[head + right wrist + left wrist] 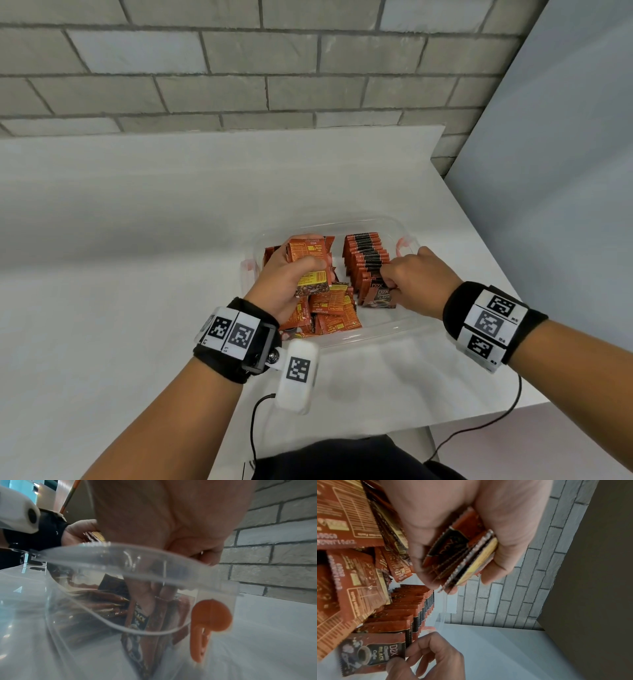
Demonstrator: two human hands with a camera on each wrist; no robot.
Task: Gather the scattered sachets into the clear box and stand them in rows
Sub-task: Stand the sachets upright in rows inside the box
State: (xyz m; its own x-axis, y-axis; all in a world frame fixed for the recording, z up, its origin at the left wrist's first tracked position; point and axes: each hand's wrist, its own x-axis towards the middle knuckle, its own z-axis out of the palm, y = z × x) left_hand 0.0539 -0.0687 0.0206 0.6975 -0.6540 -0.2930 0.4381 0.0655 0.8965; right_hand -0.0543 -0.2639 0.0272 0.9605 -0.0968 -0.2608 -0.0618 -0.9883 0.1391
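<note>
Right hand [171,520] fingers [145,595] pinch a sachet [139,622] (labelled "BLACK") inside clear box [102,555].

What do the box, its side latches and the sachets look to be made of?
Clear box: transparent glossy plastic, contents visible through its walls. Orange latch: opaque matte plastic, apparently moulded. Sachets: thin printed film, probably foil-lined, with serrated sealed edges.

Bare forearms, black wristbands [239,356] with white coded marker tiles [488,323], black cables [255,428], dark clothing [342,460]
</note>
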